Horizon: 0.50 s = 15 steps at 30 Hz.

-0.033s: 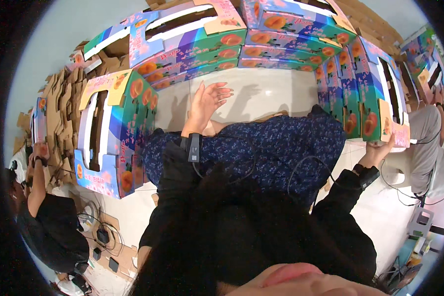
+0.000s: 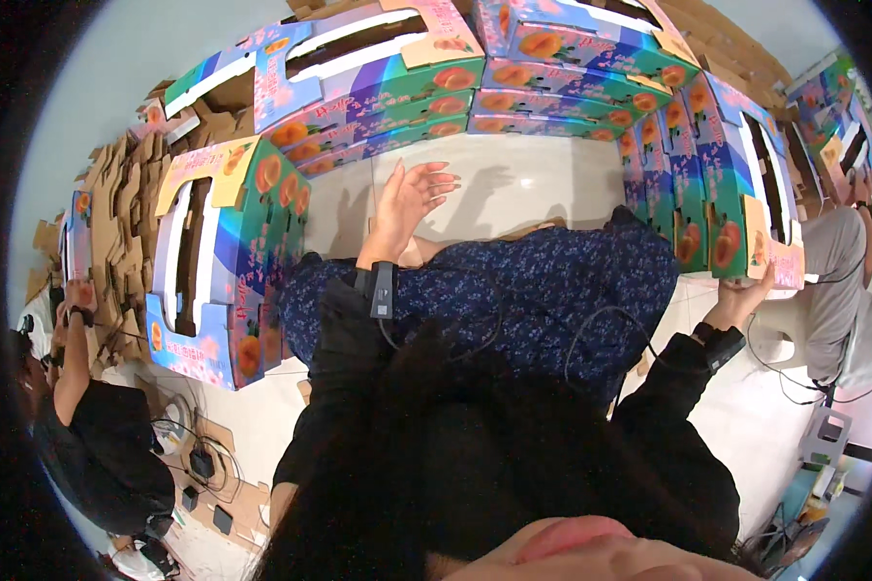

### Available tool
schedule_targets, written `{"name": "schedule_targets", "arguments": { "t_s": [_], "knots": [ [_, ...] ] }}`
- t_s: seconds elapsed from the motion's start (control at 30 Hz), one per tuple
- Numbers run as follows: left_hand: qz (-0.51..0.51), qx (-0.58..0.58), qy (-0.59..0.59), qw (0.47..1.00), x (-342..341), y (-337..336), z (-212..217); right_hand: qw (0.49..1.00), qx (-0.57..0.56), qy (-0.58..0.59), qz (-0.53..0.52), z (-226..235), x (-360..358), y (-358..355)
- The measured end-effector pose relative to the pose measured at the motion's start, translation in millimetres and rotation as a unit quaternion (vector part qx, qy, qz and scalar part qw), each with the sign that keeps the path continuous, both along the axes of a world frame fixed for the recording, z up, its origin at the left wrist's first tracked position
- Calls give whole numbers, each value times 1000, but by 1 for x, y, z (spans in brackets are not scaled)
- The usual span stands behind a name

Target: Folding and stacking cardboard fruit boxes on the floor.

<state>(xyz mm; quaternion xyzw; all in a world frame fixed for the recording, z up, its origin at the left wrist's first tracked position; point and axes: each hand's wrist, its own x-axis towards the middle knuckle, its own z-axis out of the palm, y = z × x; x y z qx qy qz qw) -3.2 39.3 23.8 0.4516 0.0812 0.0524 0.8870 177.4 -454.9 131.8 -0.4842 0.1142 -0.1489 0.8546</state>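
Observation:
My left hand (image 2: 409, 208) is raised above the pale floor in front of my lap, palm turned to the right, fingers apart, holding nothing. At the right, my right hand (image 2: 741, 298) grips the near lower corner of a printed cardboard fruit box (image 2: 727, 208), the top one of a stack. Its thumb lies along the pink end, while the other fingers are partly hidden by the box. That box is pink, blue and green with peach pictures and a long slot opening in its top. Both wrists carry black bands with small devices.
More fruit boxes are stacked at the left (image 2: 247, 261), far left (image 2: 378, 92) and far middle (image 2: 572, 73). Flattened brown cardboard (image 2: 126, 223) lies beyond the left stack. One person (image 2: 107, 445) works at the left, another (image 2: 833, 281) sits at the right. Cables cross my patterned skirt (image 2: 513, 290).

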Motion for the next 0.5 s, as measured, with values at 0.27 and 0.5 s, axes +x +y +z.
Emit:
{"name": "schedule_targets", "arguments": {
  "t_s": [0.27,0.5],
  "knots": [
    [-47,80,-3,996,0,-2,-2,997,-37,-23,-67,-11,17,7],
    [-81,125,-7,989,-10,-6,-2,936,-196,-103,-272,12,17,16]
  ]
}}
